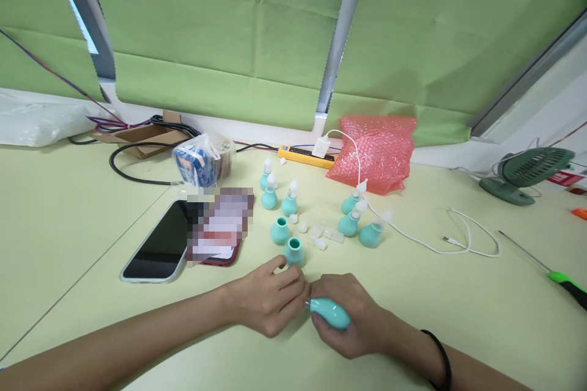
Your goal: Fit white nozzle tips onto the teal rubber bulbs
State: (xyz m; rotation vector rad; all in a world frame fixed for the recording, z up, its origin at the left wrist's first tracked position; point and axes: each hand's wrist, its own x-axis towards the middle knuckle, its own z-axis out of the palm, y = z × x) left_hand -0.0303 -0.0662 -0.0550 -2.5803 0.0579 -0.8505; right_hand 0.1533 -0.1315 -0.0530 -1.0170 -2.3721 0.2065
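My right hand [351, 311] is wrapped around a teal rubber squeeze bulb [331, 313], tilted so its neck points left. A clear piece [307, 303] shows at the neck and runs into the closed fingers of my left hand [275, 296]; the rest of it is hidden. Just beyond my left fingers stands an open-topped teal bulb [293, 252], with another open bulb [279, 230] behind it. Several loose clear plastic pieces [326, 233] lie beside them. Three bulbs with clear tips [289, 203] stand farther back, and three more tipped bulbs [370, 234] lean at the right.
Two phones, one dark-screened [158, 241] and one red-edged [224, 261], lie at left. Behind are a plastic-bagged package [202, 162], a yellow power strip [300, 156] and pink bubble wrap [378, 153]. A white cable [426, 248], screwdriver [557, 277] and green fan [527, 171] are at right.
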